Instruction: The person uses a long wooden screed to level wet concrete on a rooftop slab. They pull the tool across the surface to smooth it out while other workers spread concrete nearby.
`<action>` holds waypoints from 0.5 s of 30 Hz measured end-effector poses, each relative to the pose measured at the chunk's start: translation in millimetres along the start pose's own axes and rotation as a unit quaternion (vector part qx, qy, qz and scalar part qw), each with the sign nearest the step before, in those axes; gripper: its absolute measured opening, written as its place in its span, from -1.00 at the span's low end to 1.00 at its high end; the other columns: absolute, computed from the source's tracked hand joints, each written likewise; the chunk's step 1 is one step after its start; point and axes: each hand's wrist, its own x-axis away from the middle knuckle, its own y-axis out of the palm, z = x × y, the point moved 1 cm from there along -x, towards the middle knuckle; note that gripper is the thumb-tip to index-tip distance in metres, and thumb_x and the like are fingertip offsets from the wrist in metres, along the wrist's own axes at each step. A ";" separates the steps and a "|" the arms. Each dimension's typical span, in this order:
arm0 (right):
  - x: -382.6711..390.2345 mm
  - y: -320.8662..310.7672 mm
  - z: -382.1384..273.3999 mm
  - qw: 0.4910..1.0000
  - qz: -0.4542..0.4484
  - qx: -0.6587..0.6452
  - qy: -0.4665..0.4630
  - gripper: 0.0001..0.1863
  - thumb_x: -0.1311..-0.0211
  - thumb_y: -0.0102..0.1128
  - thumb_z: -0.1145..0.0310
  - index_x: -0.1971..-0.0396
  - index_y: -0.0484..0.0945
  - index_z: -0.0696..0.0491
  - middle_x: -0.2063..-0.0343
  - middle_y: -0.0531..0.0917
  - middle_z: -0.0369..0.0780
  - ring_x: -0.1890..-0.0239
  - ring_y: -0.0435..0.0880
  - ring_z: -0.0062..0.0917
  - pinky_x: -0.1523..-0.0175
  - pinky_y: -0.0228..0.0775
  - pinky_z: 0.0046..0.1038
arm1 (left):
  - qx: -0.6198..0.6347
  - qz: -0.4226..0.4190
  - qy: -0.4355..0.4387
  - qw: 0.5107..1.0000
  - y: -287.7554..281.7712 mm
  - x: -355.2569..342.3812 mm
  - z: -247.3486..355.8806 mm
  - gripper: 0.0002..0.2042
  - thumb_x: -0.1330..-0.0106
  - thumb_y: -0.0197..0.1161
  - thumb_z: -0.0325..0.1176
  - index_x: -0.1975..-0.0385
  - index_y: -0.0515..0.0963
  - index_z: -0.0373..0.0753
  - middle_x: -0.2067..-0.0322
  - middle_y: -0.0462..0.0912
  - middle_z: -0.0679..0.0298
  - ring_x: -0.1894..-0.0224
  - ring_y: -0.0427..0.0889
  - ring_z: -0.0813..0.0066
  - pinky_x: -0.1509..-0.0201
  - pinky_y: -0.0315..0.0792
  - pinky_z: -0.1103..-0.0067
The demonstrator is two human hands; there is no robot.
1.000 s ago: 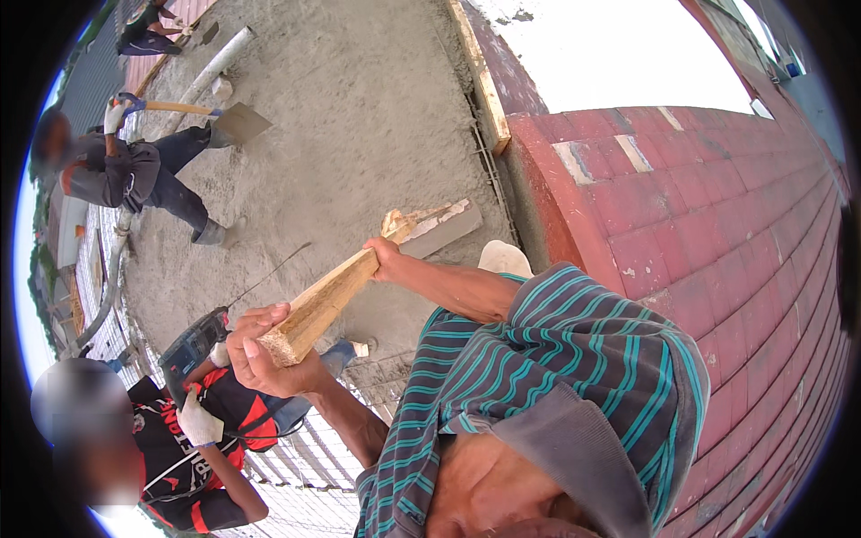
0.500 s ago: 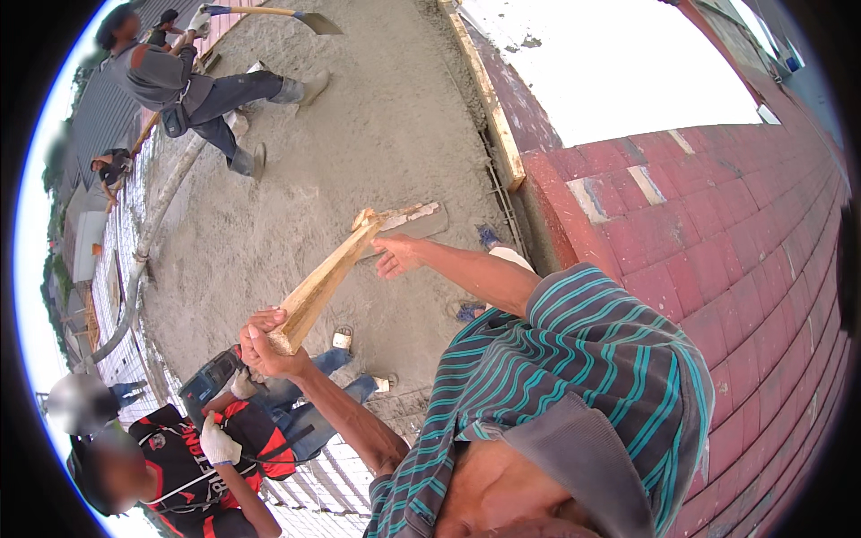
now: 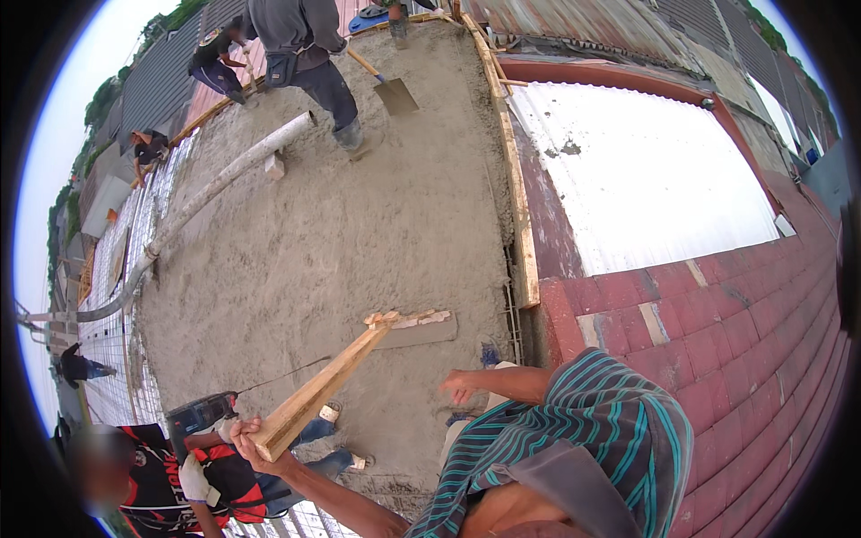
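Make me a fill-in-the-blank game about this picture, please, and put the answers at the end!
1. The hand gripping the long wooden bar is the person's ____ one.
2. The person's other hand is holding ____.
3. Beyond the red roof tiles, the wide sheet is coloured ____.
4. The person's shirt has a pattern of turquoise ____.

Missing words: left; nothing; white; stripes.
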 end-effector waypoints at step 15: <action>32.5 -89.4 88.2 0.897 0.312 0.312 0.000 -0.66 -0.23 0.05 0.34 0.54 0.65 0.30 0.53 0.68 0.07 0.55 0.70 -0.14 0.40 0.58 -0.14 | 0.013 0.078 -0.071 0.994 -31.6 48.7 9.6 -0.78 -0.43 0.12 -0.33 0.14 0.53 -0.37 0.30 0.64 0.15 0.09 0.61 0.32 -0.22 0.40 0.31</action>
